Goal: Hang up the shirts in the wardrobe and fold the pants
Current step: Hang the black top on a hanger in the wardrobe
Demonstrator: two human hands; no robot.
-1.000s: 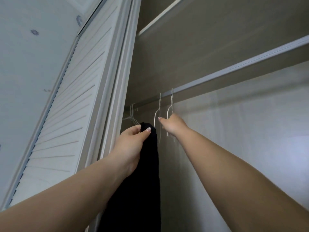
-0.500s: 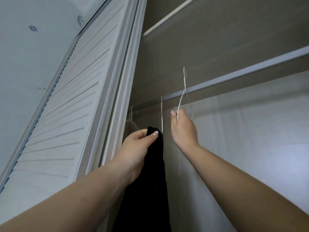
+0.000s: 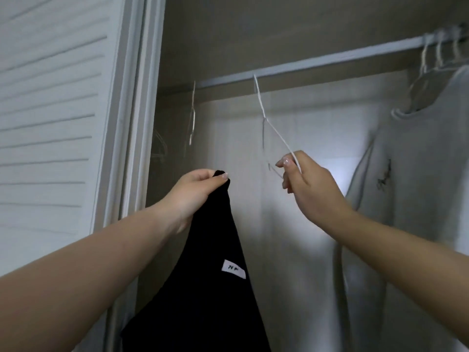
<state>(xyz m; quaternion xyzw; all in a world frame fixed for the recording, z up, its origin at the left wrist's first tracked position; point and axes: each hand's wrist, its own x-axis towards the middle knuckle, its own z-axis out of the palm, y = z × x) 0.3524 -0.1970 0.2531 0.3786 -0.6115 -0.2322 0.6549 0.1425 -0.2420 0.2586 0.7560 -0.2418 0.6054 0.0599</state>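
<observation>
Black shirt hangs from our left hand, which pinches its top edge before the open wardrobe. Our right hand grips a wire hanger just under the rail. A white shirt hangs at the right

Seen from my remote station: louvred white door, left of the opening; white door frame beside it; grey rail across the top; pale back wall below the rail, with a bright patch of light.
</observation>
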